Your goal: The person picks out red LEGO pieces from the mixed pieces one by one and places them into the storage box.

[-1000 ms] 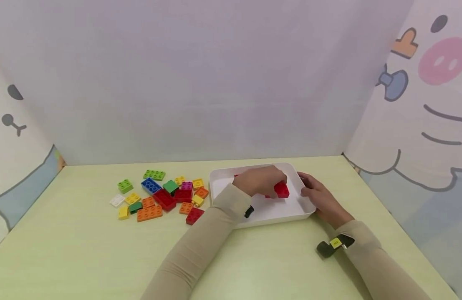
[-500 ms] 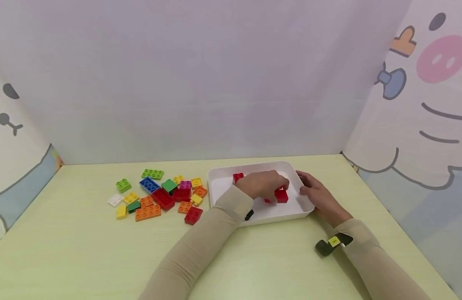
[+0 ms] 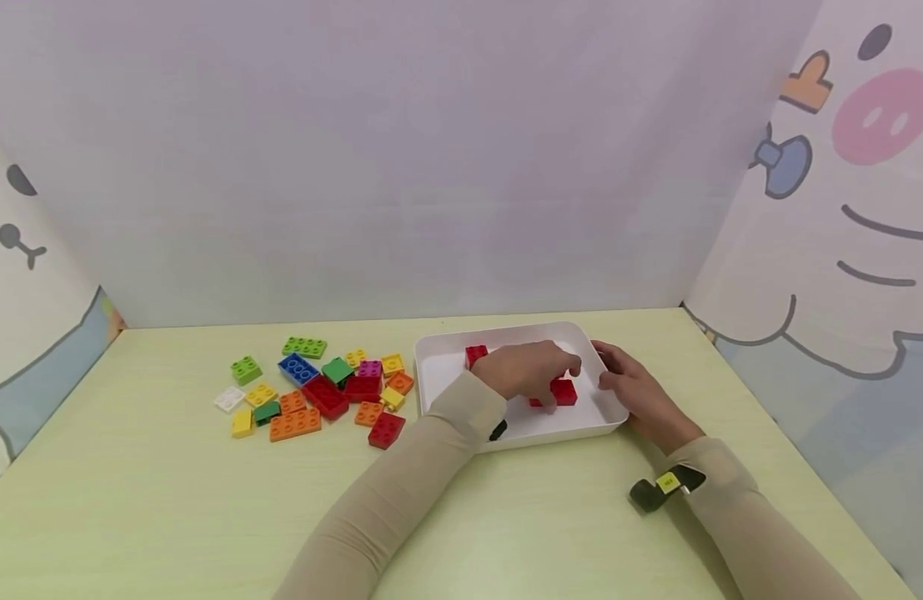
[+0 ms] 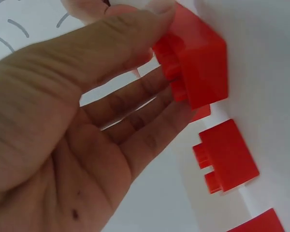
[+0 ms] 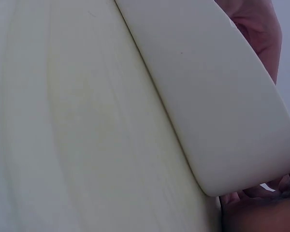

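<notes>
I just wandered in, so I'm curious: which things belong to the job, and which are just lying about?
Seemingly in use:
left hand
right hand
white tray
red bricks in it

Perhaps just lying about:
blue brick
white brick
green bricks
orange bricks
yellow bricks

A pale yellow-green table (image 3: 168, 508) meets a greyish-lilac backdrop (image 3: 401, 167) along its far edge. Cartoon prints cover the left panel (image 3: 37, 325) and the right panel (image 3: 829, 333), the latter showing a pink snout (image 3: 884, 117)
</notes>
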The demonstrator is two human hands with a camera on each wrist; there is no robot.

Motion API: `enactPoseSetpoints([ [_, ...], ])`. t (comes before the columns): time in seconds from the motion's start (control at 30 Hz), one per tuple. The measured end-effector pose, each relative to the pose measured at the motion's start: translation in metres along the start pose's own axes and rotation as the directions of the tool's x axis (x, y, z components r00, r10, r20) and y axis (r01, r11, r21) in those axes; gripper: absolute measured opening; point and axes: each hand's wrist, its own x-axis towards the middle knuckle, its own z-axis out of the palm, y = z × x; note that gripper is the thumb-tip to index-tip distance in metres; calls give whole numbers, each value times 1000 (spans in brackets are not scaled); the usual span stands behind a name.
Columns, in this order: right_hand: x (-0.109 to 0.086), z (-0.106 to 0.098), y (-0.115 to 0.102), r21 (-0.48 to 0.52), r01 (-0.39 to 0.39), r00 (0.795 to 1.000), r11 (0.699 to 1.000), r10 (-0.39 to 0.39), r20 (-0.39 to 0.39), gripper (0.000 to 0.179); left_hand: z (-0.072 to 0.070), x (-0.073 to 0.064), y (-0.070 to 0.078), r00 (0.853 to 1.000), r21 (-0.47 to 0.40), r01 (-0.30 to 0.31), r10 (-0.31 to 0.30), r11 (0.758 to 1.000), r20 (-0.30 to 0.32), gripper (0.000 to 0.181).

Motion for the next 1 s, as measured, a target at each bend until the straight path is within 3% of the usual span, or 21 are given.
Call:
enactPoseSetpoints([
  [0.1,0,1,-1,1,-12,1000,1000,12,1,69,-9,-7,0,999,22,-31,32,999,-21,52],
  [0.2,1,2,-1,-1,-27,1000,1000,27,-1,69,-23,-21,0,994,30,-67,69,997,-83,48],
  [0.33,3,2,0,-2,-31,1000,1000,31,-1,70,-46,-46,3,975,26,-117,120,993,-186,42],
  [0.47,2,0,0,-1,-29,1000,1000,29,8,70,-61,-70,10,960,62,-129,141,990,-243,42],
  [0.67,0,-3,-1,-18,-35,999,999,36,11,69,-67,-100,20,939,108,-154,179,982,-293,41],
  [0.83,1,-4,0,-32,-43,999,999,44,20,70,-72,-129,20,920,117,-153,184,981,-346,43],
  [1.0,3,0,1,-21,-44,999,999,44,24,68,-74,-152,10,933,121,-99,134,988,-335,46],
])
